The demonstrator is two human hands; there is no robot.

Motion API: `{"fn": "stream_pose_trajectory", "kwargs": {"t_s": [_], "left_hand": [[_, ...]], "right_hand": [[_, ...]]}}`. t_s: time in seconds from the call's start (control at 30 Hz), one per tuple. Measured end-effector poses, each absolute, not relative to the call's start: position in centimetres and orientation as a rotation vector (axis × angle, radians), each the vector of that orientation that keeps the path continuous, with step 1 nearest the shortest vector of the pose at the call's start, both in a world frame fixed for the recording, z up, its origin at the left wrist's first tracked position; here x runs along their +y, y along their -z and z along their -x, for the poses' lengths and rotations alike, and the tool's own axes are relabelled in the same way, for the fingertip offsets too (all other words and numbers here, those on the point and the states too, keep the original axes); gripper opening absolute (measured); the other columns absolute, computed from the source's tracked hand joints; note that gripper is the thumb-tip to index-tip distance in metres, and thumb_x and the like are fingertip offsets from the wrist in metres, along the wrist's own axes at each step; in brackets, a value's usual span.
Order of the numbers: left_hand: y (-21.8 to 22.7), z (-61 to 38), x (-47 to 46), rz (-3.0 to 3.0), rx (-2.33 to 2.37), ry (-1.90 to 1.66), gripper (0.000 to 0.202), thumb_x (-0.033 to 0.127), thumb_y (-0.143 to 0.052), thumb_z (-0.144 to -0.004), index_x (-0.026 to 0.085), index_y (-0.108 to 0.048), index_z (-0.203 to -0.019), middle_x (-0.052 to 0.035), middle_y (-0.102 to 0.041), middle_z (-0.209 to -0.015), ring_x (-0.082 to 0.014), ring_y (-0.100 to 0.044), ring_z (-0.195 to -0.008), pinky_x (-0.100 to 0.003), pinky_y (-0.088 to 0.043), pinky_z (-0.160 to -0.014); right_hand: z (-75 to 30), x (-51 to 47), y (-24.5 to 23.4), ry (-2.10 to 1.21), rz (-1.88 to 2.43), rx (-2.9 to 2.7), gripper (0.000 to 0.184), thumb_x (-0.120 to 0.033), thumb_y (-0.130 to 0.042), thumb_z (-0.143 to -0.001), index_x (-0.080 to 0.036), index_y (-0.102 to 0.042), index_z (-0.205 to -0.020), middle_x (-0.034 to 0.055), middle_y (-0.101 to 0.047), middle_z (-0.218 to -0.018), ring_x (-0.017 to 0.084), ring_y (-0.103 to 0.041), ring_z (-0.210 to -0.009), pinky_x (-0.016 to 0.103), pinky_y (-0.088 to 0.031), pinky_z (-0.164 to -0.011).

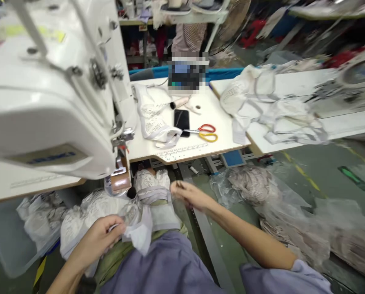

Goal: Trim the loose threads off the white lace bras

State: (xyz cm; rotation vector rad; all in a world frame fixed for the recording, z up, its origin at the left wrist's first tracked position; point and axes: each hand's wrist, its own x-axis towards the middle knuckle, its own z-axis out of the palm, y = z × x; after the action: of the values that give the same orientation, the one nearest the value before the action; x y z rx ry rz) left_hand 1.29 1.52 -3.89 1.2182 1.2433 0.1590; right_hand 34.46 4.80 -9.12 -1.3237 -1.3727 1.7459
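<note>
A white lace bra with pale grey bands (154,195) lies across my lap. My left hand (104,233) is closed, thumb against fingers, on a white edge of it at the lap's left side. To the right of the bra, my right hand (188,195) is closed with its fingertips pinched together beside the cup. Something small and dark shows at those fingertips, too blurred to name. Beyond my hands stands a white sewing machine (50,114), its head at the upper left, with a copper-coloured part (120,182) low at its working end.
On the white table (197,153) lie red-and-yellow-handled scissors (208,132), a black phone (181,122) and another bra (156,118). More bras (292,118) lie on the right table. A grey bin (7,237) stands left; plastic-bagged fabric (256,183) lies on the floor.
</note>
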Motion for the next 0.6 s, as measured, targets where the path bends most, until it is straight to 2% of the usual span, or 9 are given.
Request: {"fn": "stream_pose_trajectory", "kwargs": {"t_s": [0.1,0.17,0.23,0.33,0.47,0.53,0.6], "left_hand": [[2.7,-1.3,2.4,-1.332,1.250,-0.114,0.046,0.063,-0.057,-0.089,0.018,-0.068,-0.088,0.0024,-0.051,-0.063,-0.0138,-0.043,-0.056,-0.024,-0.031,-0.052],[1.2,-2.5,2.8,-1.419,1.235,-0.089,0.038,0.057,-0.059,-0.089,0.021,-0.070,-0.096,0.0008,-0.058,-0.068,-0.0167,-0.050,-0.061,-0.024,-0.034,-0.055],[-0.4,-3.9,3.0,-1.445,1.222,-0.093,0.028,0.048,-0.061,-0.089,0.023,-0.069,-0.097,0.0003,-0.062,-0.071,-0.0188,-0.057,-0.065,-0.025,-0.039,-0.058],[-2.3,-5.4,3.5,-1.459,1.165,-0.060,0.013,0.034,-0.062,-0.086,0.022,-0.068,-0.084,0.0003,-0.066,-0.070,-0.0189,-0.061,-0.063,-0.026,-0.041,-0.060],[-3.7,-5.3,3.9,-1.544,1.128,-0.004,0.016,0.027,-0.063,-0.082,0.022,-0.071,-0.069,0.0007,-0.067,-0.063,-0.0168,-0.057,-0.058,-0.025,-0.037,-0.055],[-3.9,-5.4,4.0,-1.585,1.106,0.006,0.019,0.028,-0.062,-0.083,0.023,-0.070,-0.066,0.0014,-0.067,-0.062,-0.0159,-0.055,-0.055,-0.026,-0.035,-0.053],[-4.0,-5.9,4.3,-1.682,1.061,0.029,0.022,0.025,-0.062,-0.081,0.023,-0.067,-0.059,0.0020,-0.066,-0.059,-0.0157,-0.055,-0.053,-0.027,-0.034,-0.054]], "right_hand": [[-40.5,10.0,8.0,-0.740,1.777,-1.607,0.031,-0.047,-0.043,-0.099,-0.019,-0.056,-0.099,0.0013,-0.057,-0.080,0.015,-0.051,-0.066,0.027,-0.044,-0.066],[-43.1,13.6,7.4,-0.468,1.885,-1.647,0.033,-0.042,-0.046,-0.098,-0.016,-0.057,-0.114,0.0073,-0.063,-0.092,0.020,-0.056,-0.078,0.032,-0.045,-0.075],[-44.1,16.6,7.4,-0.399,1.894,-1.737,0.035,-0.038,-0.053,-0.095,-0.014,-0.059,-0.119,0.0115,-0.066,-0.099,0.024,-0.059,-0.086,0.034,-0.046,-0.080],[-43.7,19.3,8.4,-0.378,1.836,-1.891,0.035,-0.032,-0.064,-0.088,-0.013,-0.065,-0.117,0.0168,-0.068,-0.108,0.030,-0.060,-0.102,0.039,-0.045,-0.093],[-42.0,18.1,9.3,-0.205,1.831,-1.866,0.047,-0.036,-0.063,-0.089,-0.009,-0.062,-0.127,0.0262,-0.058,-0.131,0.041,-0.048,-0.126,0.055,-0.033,-0.109],[-39.9,15.0,8.9,-0.124,1.748,-1.745,0.048,-0.045,-0.059,-0.092,-0.011,-0.061,-0.125,0.0253,-0.056,-0.132,0.041,-0.047,-0.128,0.056,-0.034,-0.109],[-36.6,10.8,7.8,-0.351,1.501,-1.748,0.051,-0.058,-0.059,-0.090,-0.016,-0.061,-0.120,0.0187,-0.062,-0.116,0.035,-0.057,-0.112,0.048,-0.045,-0.097]]}}
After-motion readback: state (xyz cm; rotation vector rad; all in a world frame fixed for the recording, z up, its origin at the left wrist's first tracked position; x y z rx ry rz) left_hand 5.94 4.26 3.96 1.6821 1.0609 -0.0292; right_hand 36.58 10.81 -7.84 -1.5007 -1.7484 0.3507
